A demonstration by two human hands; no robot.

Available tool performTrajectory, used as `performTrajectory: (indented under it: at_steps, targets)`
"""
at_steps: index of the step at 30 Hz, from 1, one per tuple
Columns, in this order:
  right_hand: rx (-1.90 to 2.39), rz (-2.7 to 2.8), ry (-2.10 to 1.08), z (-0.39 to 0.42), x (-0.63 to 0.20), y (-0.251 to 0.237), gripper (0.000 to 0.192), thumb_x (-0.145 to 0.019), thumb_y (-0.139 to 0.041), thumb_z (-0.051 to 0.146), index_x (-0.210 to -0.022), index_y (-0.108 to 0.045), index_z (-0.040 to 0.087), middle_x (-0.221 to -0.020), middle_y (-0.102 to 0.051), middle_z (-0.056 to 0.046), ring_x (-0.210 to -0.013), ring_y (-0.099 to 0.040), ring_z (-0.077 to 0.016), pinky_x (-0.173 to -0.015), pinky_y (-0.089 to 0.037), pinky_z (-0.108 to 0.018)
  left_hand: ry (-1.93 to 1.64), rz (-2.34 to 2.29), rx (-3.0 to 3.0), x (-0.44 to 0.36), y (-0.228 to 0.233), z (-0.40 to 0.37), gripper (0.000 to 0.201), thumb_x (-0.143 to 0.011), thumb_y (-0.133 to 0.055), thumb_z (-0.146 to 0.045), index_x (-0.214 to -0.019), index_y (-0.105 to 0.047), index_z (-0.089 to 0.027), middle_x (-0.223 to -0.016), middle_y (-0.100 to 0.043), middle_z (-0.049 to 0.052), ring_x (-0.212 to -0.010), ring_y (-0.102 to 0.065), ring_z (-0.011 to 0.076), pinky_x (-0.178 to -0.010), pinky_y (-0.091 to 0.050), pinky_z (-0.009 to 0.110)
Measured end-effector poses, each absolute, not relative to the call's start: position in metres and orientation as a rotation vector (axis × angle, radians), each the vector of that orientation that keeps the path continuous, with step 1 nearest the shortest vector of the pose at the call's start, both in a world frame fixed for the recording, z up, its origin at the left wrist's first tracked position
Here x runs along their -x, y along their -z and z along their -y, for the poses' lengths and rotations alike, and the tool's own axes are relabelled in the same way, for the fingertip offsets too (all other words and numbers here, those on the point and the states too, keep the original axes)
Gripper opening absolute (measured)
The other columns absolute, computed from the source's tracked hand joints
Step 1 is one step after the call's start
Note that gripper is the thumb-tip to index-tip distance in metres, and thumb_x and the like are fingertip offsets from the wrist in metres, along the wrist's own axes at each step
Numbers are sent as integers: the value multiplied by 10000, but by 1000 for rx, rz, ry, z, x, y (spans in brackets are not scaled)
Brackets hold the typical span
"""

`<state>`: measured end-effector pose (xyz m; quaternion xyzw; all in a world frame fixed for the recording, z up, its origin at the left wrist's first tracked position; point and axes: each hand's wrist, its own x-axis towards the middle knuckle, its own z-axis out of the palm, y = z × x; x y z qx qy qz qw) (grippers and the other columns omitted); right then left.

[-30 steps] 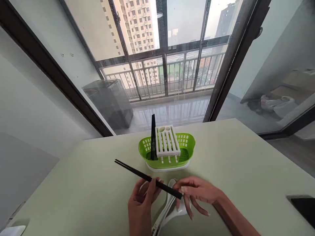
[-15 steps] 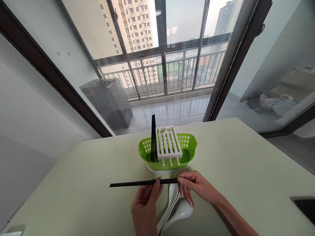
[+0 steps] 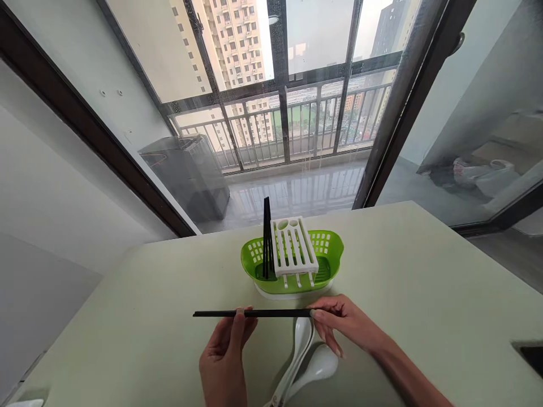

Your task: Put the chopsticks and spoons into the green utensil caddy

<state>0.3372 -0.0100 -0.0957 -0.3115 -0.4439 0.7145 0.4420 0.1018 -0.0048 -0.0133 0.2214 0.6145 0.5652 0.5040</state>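
Black chopsticks (image 3: 278, 313) lie level across both hands, pressed together so that I cannot count them. My left hand (image 3: 227, 345) pinches them left of their middle. At their right end, my right hand (image 3: 337, 322) grips them between thumb and fingers. Just beyond stands a green basket (image 3: 292, 287) with a white slotted rack (image 3: 293, 246) in it. Several more black chopsticks (image 3: 266, 237) stand upright in the basket's left part. White spoons (image 3: 321, 363) lie on the table below and between my hands, their handles toward me.
The pale green table (image 3: 139, 316) reaches to a glass door at the back. A dark object (image 3: 530, 357) lies near the right edge, and part of a white item (image 3: 31, 402) shows at the lower left. Beyond the glass stands a grey cabinet-like box (image 3: 186, 175).
My left hand has slid left along the chopsticks, away from my right hand. The chopsticks have turned slightly to level. The view has shifted a little.
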Motion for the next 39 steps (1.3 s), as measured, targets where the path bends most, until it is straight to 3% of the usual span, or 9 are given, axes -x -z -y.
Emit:
performTrajectory:
  at_steps: [3,13,23,25,29,33,39]
  targets:
    - [783,1105,-1774,10,-338,97,381,-934,-630,486,-832,-641,119,-616,-644,1,-377,-573,-86,-338,-342,-162,-1365,-1488,-525,-104,9,6,404,-664,-898,-390,-943,-763,-132,-1056,-785,86,-971,-753,225,-875,-620,227]
    - [797,1083,-1785,12,-343,95,373,-916,-666,465,-1024,-707,111,-631,-654,0,-376,-559,-84,-339,-327,-168,-1350,-1476,-556,-106,6,6,381,-635,-912,-392,-875,-761,-137,-1005,-792,92,-938,-762,259,-898,-633,318]
    - [713,1083,-1840,15,-343,95,338,-928,-653,438,-935,-721,108,-615,-640,-9,-382,-557,-93,-354,-350,-183,-1283,-1542,-743,-99,-1,6,485,-656,-871,-503,-953,-775,-132,-1028,-787,121,-990,-748,293,-940,-610,343]
    - [684,1084,-1834,15,-343,95,356,-927,-651,452,-985,-725,109,-627,-652,-17,-392,-559,-93,-379,-373,-191,-1324,-1572,-792,-86,-11,0,469,-642,-881,-492,-934,-774,-141,-984,-794,109,-942,-760,283,-931,-613,337]
    - [654,1015,-1779,15,-347,97,476,-929,-651,465,-1275,-644,139,-616,-641,6,-388,-527,-79,-429,-391,-200,-1616,-1579,-864,-55,-51,-19,358,-624,-895,-429,-839,-754,-180,-874,-799,45,-875,-770,244,-945,-605,329]
    - [590,961,-1786,14,-350,99,444,-909,-687,426,-1268,-641,169,-677,-630,9,-401,-516,-65,-409,-374,-187,-1801,-1727,-1129,-54,-102,-34,283,-694,-857,-388,-869,-763,-187,-863,-799,14,-858,-770,228,-932,-606,337]
    - [560,965,-1776,13,-351,99,408,-899,-702,418,-1231,-637,190,-750,-631,1,-440,-531,-68,-399,-407,-187,-1433,-1775,-1759,-85,-120,-69,299,-737,-813,-463,-859,-765,-194,-826,-796,19,-835,-766,260,-823,-631,375]
